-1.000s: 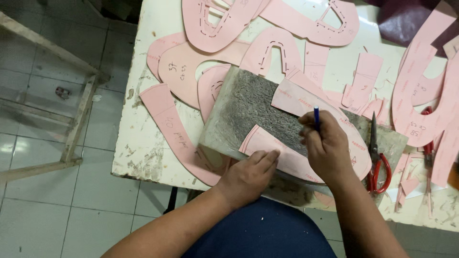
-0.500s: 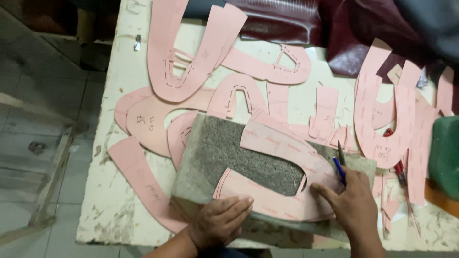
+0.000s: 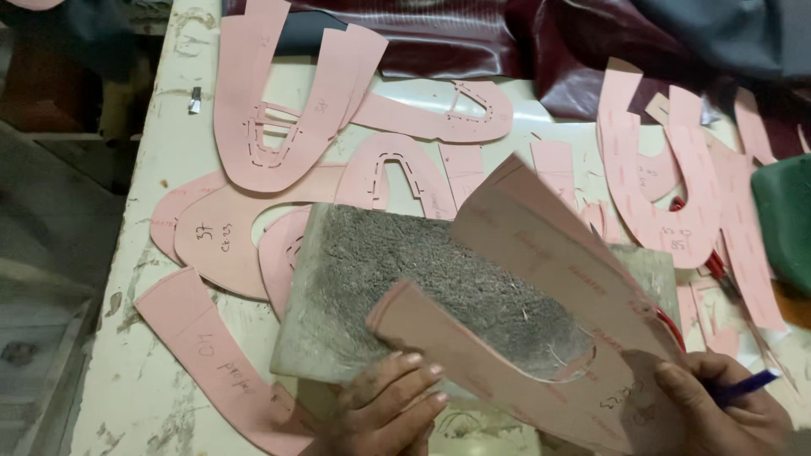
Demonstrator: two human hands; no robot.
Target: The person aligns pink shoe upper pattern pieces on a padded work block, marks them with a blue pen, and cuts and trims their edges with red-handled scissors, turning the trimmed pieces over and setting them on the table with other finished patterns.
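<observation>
Scanning left to right, label by label:
Floor: grey tiles at far left, beside the bench edge.
Bench [image 3: 144, 253]: worn cream top, chipped paint, carrying everything below.
Small metal clip [image 3: 195, 100]: lying near the bench's upper left edge, apart from the patterns.
Long pink strip [image 3: 211, 359]: flat at lower left, handwritten marks on it, one end under the grey slab's corner.
Pink patterns [image 3: 279, 118]: many curved cardboard pieces spread flat across the bench, overlapping one another, some with slotted cut-outs.
Grey slab [image 3: 397, 279]: rough, scored cutting block lying on the patterns, mid-bench, near edge toward the person.
Left hand [image 3: 389, 409]: fingers loosely curled, fingertips pressing the slab's near edge and touching the lower tip of the lifted pattern; wrist entering from the bottom.
Lifted pattern [image 3: 549, 321]: large U-shaped pink piece, tilted up off the slab, its two arms rising toward upper left, base low at the right hand.
Dark red leather [image 3: 473, 42]: folded at the bench's far side, behind the patterns.
Right hand [image 3: 718, 414]: closed around a blue pen [image 3: 743, 387], knuckles up, thumb side resting on the lifted pattern's base; pen tip pointing right.
Red-handled scissors [image 3: 714, 266]: mostly hidden under patterns, right of the slab.
Green thing [image 3: 786, 219]: at far right edge, kind unclear.
</observation>
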